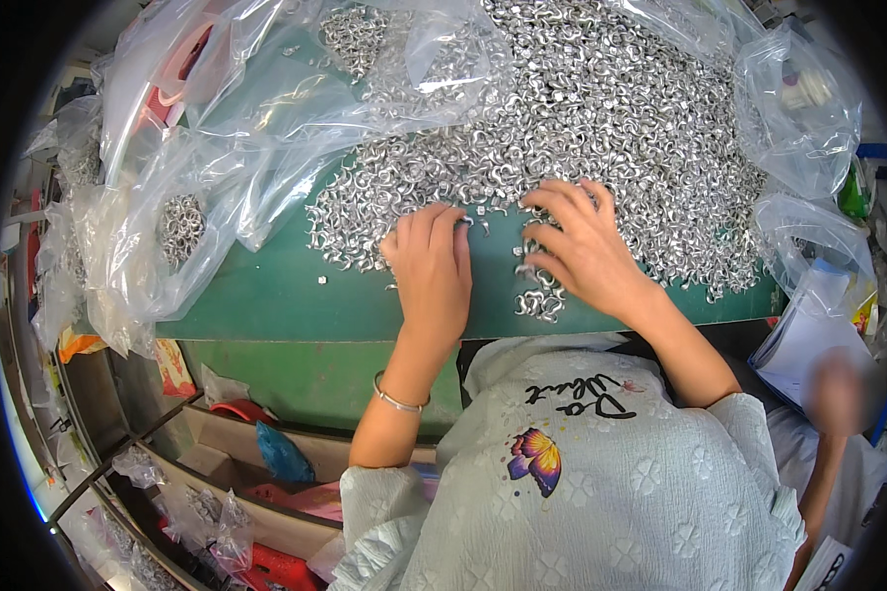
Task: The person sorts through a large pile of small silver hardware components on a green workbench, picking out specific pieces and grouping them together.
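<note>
A large heap of small, shiny, curved metal pieces covers much of the green tabletop. My left hand rests at the heap's near edge, its fingers drawn together. A small curved metal piece shows at those fingertips; the grip itself is partly hidden. To the right, my right hand reaches over the heap, fingers spread and bent, the tips touching or just above loose pieces. Under its thumb side lies a small separate cluster of the same pieces, close to the table's front edge.
Clear plastic bags drape over the left side of the table, and another bag lies at the right. Below left stands a divided drawer or shelf with bagged parts. Another person's arm is at the lower right, beside papers.
</note>
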A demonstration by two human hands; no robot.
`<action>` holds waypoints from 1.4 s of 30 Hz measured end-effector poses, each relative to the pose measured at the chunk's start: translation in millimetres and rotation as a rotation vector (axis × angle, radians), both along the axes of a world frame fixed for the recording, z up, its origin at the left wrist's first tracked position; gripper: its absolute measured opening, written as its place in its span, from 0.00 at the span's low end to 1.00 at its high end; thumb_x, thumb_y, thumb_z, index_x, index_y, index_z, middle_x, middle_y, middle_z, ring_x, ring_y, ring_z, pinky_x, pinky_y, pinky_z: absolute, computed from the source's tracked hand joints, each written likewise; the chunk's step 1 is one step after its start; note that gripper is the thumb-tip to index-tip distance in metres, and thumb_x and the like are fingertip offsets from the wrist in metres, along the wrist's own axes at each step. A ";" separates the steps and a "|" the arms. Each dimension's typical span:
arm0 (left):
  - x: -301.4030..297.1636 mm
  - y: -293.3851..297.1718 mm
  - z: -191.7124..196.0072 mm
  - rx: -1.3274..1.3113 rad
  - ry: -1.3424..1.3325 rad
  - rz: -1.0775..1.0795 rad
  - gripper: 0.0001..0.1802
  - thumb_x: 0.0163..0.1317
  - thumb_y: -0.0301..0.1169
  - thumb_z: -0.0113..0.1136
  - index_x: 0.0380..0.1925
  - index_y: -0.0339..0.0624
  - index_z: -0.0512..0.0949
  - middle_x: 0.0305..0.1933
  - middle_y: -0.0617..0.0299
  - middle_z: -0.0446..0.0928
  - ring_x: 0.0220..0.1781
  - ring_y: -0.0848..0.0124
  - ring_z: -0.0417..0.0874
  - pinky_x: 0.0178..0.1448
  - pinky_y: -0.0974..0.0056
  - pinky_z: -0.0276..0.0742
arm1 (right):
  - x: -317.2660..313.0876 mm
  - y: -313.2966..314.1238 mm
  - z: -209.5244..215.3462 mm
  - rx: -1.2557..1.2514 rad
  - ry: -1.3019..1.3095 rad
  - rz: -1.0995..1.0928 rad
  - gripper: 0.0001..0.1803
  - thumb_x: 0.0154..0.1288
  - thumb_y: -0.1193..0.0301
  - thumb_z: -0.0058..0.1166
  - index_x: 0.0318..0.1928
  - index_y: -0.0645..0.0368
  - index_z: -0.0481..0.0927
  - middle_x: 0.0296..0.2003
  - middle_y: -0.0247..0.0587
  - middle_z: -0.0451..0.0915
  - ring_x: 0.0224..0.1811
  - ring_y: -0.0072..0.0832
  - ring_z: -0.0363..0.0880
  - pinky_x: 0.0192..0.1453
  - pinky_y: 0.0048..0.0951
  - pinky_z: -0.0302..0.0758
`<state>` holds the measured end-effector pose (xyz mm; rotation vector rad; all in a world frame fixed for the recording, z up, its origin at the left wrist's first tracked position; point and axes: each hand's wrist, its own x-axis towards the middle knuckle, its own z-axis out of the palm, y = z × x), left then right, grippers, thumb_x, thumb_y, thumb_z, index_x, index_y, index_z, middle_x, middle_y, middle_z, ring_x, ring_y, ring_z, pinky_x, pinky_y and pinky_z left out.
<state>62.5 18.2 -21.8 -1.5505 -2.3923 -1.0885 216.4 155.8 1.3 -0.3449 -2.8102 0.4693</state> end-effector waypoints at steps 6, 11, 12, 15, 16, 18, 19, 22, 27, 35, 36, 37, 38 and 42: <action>-0.5 -7.0 6.1 -0.143 0.023 0.074 0.14 0.55 0.26 0.68 0.43 0.44 0.81 0.45 0.60 0.73 0.46 0.61 0.73 0.51 0.57 0.61 | -1.1 11.3 1.7 0.085 0.126 -0.221 0.09 0.56 0.73 0.62 0.39 0.56 0.79 0.52 0.39 0.73 0.62 0.39 0.67 0.66 0.52 0.56; -4.9 4.1 4.6 -0.145 0.047 0.034 0.14 0.52 0.26 0.70 0.41 0.44 0.82 0.44 0.60 0.72 0.46 0.61 0.72 0.51 0.57 0.61 | -2.1 -0.6 3.4 0.002 0.066 -0.011 0.09 0.56 0.73 0.62 0.39 0.55 0.80 0.54 0.39 0.73 0.64 0.40 0.66 0.66 0.51 0.57; -6.9 4.8 2.9 -0.132 0.040 0.020 0.15 0.51 0.26 0.70 0.40 0.43 0.82 0.43 0.60 0.72 0.46 0.61 0.72 0.51 0.57 0.62 | -1.2 4.3 2.1 0.019 0.074 -0.029 0.09 0.56 0.73 0.62 0.38 0.55 0.80 0.54 0.38 0.73 0.64 0.40 0.66 0.66 0.51 0.57; -6.5 3.9 4.9 -0.074 -0.036 0.022 0.15 0.49 0.25 0.71 0.39 0.43 0.81 0.43 0.59 0.72 0.46 0.60 0.72 0.53 0.56 0.62 | 3.2 17.6 7.4 0.015 0.126 -0.091 0.07 0.56 0.73 0.63 0.37 0.55 0.81 0.51 0.37 0.74 0.62 0.39 0.67 0.66 0.47 0.58; -6.1 3.7 7.0 -0.048 -0.070 0.022 0.15 0.48 0.25 0.71 0.39 0.43 0.81 0.42 0.58 0.72 0.46 0.60 0.72 0.53 0.56 0.63 | 8.4 21.3 7.8 -0.008 0.140 -0.110 0.07 0.56 0.73 0.63 0.36 0.55 0.81 0.51 0.37 0.75 0.60 0.39 0.68 0.64 0.45 0.59; 4.3 -2.5 23.0 -0.048 -0.205 -0.051 0.16 0.49 0.26 0.70 0.40 0.43 0.80 0.43 0.58 0.71 0.47 0.59 0.72 0.52 0.56 0.62 | 18.1 22.5 10.0 -0.069 0.127 -0.149 0.06 0.57 0.74 0.62 0.36 0.55 0.81 0.45 0.34 0.76 0.52 0.35 0.72 0.57 0.38 0.62; 12.3 -8.5 29.2 -0.053 -0.272 -0.081 0.16 0.50 0.26 0.69 0.40 0.42 0.79 0.44 0.57 0.71 0.48 0.58 0.71 0.51 0.55 0.61 | 21.8 17.0 11.0 -0.087 0.087 -0.128 0.06 0.57 0.73 0.62 0.36 0.55 0.81 0.43 0.34 0.75 0.50 0.35 0.71 0.55 0.38 0.62; 38.6 -13.9 16.9 -0.092 -0.292 -0.227 0.16 0.52 0.25 0.68 0.43 0.40 0.78 0.44 0.57 0.72 0.47 0.58 0.72 0.49 0.56 0.64 | 24.4 0.0 9.5 -0.042 -0.025 -0.087 0.06 0.56 0.73 0.62 0.36 0.55 0.81 0.37 0.33 0.73 0.45 0.32 0.70 0.51 0.36 0.61; 45.1 -17.6 13.0 -0.165 -0.385 -0.286 0.15 0.55 0.21 0.64 0.44 0.38 0.78 0.44 0.55 0.72 0.47 0.57 0.74 0.51 0.58 0.67 | 36.9 -3.4 14.9 -0.129 -0.051 -0.075 0.09 0.56 0.74 0.62 0.39 0.56 0.80 0.38 0.33 0.74 0.45 0.32 0.70 0.51 0.35 0.62; 31.3 -1.4 0.3 -0.139 -0.136 -0.131 0.15 0.55 0.19 0.63 0.44 0.38 0.78 0.45 0.54 0.72 0.46 0.57 0.73 0.51 0.56 0.67 | 36.8 -3.3 1.2 0.047 0.010 -0.187 0.06 0.56 0.73 0.61 0.35 0.55 0.79 0.40 0.33 0.73 0.47 0.34 0.69 0.52 0.38 0.61; 28.5 -3.8 -1.7 -0.120 -0.101 -0.084 0.15 0.55 0.19 0.63 0.44 0.38 0.78 0.45 0.54 0.72 0.46 0.57 0.73 0.52 0.56 0.67 | 38.5 -1.0 2.2 0.076 0.015 -0.233 0.06 0.56 0.73 0.61 0.35 0.55 0.79 0.41 0.33 0.73 0.47 0.34 0.69 0.52 0.38 0.61; 25.7 -4.7 -0.1 -0.119 -0.084 -0.034 0.15 0.55 0.19 0.63 0.44 0.38 0.78 0.45 0.55 0.73 0.46 0.57 0.73 0.52 0.56 0.67 | 40.2 0.1 3.6 0.106 0.017 -0.284 0.06 0.56 0.73 0.61 0.34 0.55 0.79 0.41 0.34 0.73 0.47 0.34 0.69 0.52 0.39 0.61; 22.7 -5.0 3.6 -0.118 -0.067 0.016 0.15 0.55 0.19 0.63 0.44 0.39 0.78 0.45 0.55 0.73 0.46 0.56 0.74 0.52 0.56 0.67 | 39.2 0.2 5.1 0.125 0.030 -0.313 0.06 0.56 0.73 0.61 0.36 0.55 0.79 0.41 0.34 0.73 0.47 0.34 0.69 0.53 0.40 0.61; 33.6 7.6 4.8 -0.035 -0.137 -0.182 0.17 0.55 0.18 0.59 0.46 0.37 0.77 0.48 0.55 0.73 0.49 0.58 0.73 0.51 0.55 0.66 | 23.3 -10.4 3.7 0.000 0.080 -0.200 0.09 0.56 0.73 0.61 0.39 0.55 0.80 0.42 0.34 0.74 0.48 0.34 0.70 0.54 0.41 0.61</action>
